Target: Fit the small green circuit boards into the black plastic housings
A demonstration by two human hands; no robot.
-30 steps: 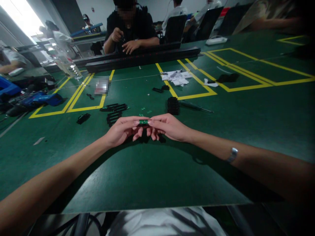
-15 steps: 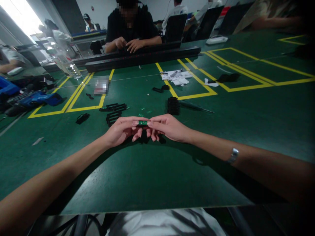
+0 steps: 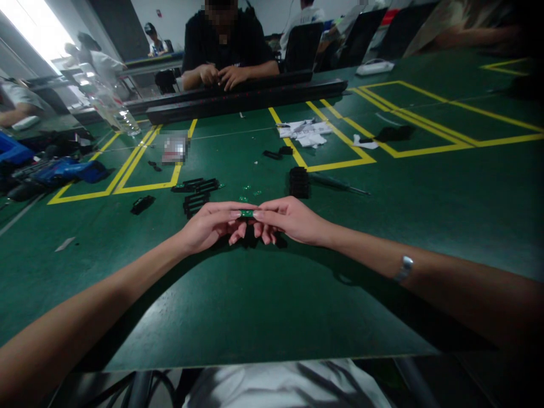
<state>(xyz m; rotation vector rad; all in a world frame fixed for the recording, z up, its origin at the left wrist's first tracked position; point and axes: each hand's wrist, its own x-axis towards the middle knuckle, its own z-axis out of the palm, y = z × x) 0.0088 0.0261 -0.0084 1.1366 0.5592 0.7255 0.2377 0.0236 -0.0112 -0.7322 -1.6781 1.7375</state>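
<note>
Between my two hands is a small green circuit board (image 3: pixel 247 214), held level above the table. My left hand (image 3: pixel 211 225) pinches its left end with thumb and forefinger. The right end is gripped the same way by my right hand (image 3: pixel 293 220). What lies under the board is hidden by my fingers. Just beyond my left hand are black frames (image 3: pixel 195 203), with more black frames (image 3: pixel 198 185) behind. Small green boards (image 3: pixel 246 188) lie past my fingertips. A stack of black parts (image 3: pixel 298 182) stands beyond my right hand, beside a screwdriver (image 3: pixel 340 184).
The green table (image 3: pixel 263 317) has yellow tape lines. Crumpled white paper (image 3: pixel 306 133), a clear bottle (image 3: pixel 126 120) and a blue tool (image 3: pixel 80 169) lie farther off. Long black bars (image 3: pixel 250 96) cross the back, before a seated person (image 3: pixel 229 45).
</note>
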